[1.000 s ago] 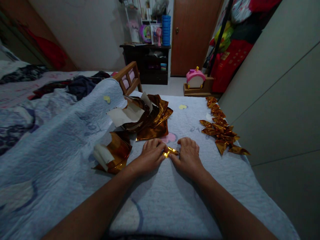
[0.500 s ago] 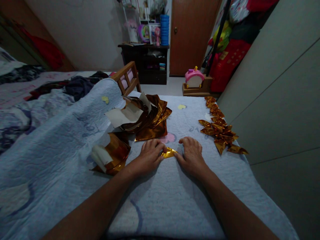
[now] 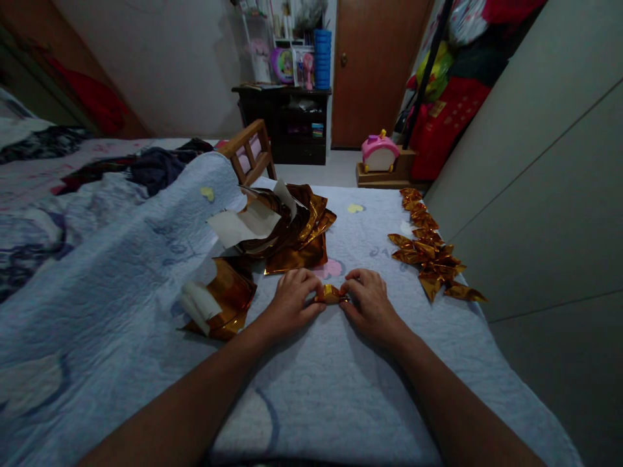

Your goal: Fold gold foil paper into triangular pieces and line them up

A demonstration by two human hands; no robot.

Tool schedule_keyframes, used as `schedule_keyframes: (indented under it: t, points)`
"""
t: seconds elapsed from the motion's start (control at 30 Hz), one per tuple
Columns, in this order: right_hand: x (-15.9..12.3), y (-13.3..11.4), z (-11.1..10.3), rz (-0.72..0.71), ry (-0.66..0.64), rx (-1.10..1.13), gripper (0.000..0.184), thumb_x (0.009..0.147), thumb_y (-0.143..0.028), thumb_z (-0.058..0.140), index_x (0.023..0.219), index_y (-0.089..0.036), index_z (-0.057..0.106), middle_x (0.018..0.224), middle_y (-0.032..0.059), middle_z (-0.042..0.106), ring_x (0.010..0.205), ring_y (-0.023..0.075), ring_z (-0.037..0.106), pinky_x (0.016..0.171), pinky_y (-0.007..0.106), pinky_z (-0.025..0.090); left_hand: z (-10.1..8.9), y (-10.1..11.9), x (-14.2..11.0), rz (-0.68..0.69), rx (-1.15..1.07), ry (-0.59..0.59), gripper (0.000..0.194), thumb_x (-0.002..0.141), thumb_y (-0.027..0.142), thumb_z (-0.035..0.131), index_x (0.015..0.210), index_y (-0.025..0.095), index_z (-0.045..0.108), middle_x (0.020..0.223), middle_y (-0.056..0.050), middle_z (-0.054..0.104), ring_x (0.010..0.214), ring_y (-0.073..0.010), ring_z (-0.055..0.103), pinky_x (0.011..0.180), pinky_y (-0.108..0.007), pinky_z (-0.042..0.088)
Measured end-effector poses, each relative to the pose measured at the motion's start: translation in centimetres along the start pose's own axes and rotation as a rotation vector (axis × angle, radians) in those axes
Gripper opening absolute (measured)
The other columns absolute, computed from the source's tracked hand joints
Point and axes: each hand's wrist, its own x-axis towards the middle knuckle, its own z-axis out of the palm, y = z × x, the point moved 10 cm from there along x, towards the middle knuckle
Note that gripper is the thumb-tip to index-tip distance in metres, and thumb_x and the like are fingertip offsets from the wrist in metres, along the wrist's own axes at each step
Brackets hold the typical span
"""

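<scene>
A small folded piece of gold foil paper lies on the light blue quilt between my two hands. My left hand pinches its left end between thumb and fingers. At the other end, my right hand grips the piece the same way, fingers curled. Left of my hands is a smaller bunch of gold foil sheets, curled to show a pale back. Just beyond them a larger fanned stack of foil sheets rests on the quilt. Several folded gold foil pieces are heaped along the right edge.
The quilt covers the surface and rises in a fold at left. A wooden rail stands at the far left corner. A pale cabinet borders the right side. Beyond are a dark shelf unit, a door and a pink toy.
My right hand has closed from loosely spread fingers into a pinch on the foil's right end. The foil piece now looks raised in the middle instead of flat.
</scene>
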Motion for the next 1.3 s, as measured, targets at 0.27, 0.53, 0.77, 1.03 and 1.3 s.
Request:
schedule_keyframes:
  t: [0.27,0.53,0.77,1.03,1.3]
  points:
    - [0.0,-0.2,-0.2,-0.015,-0.008,0.004,0.017,0.082,-0.013,0.069,0.096,-0.022,0.069,0.111,0.0086,0.061,0.109,0.0273,0.05,0.094,0.043,0.041,-0.4,0.5,0.4,0.083,-0.055,0.03,0.007,0.089,0.02,0.062,0.082,0.02,0.064,0.089,-0.003,0.063,0.093,-0.0217,0.054,0.085,-0.034,0.041]
    - [0.3,0.0,-0.1,-0.002,-0.036,0.044,0.011,0.089,-0.012,0.065,0.086,-0.021,0.071,0.094,0.0053,0.063,0.096,0.0227,0.052,0.085,0.037,0.041,-0.2,0.8,0.2,0.102,-0.054,0.025,0.008,0.089,0.019,0.061,0.081,0.019,0.061,0.085,-0.003,0.064,0.089,-0.0211,0.057,0.081,-0.034,0.041]
    - [0.5,0.4,0.7,0.022,-0.1,-0.033,0.011,0.092,-0.015,0.063,0.086,-0.02,0.07,0.09,0.0043,0.063,0.091,0.0214,0.052,0.083,0.035,0.038,-0.2,0.7,0.3,0.096,-0.001,0.041,0.01,0.09,0.021,0.059,0.08,0.019,0.061,0.084,-0.003,0.064,0.086,-0.0208,0.057,0.08,-0.034,0.042]
    - [0.8,0.7,1.0,0.11,-0.106,-0.096,0.012,0.094,-0.018,0.06,0.085,-0.019,0.068,0.093,0.0059,0.066,0.092,0.0222,0.054,0.081,0.035,0.034,0.3,-0.2,0.3,0.028,0.084,0.078,0.01,0.093,0.025,0.059,0.086,0.019,0.062,0.087,-0.004,0.067,0.087,-0.0227,0.06,0.082,-0.036,0.041]
    - [1.0,0.6,0.9,0.154,-0.112,-0.16,0.012,0.092,-0.018,0.061,0.082,-0.019,0.067,0.09,0.0058,0.066,0.09,0.0225,0.054,0.078,0.035,0.031,0.4,-0.4,0.4,-0.017,0.148,0.094,0.019,0.097,0.028,0.054,0.083,0.019,0.062,0.087,-0.004,0.066,0.089,-0.0238,0.059,0.082,-0.037,0.038]
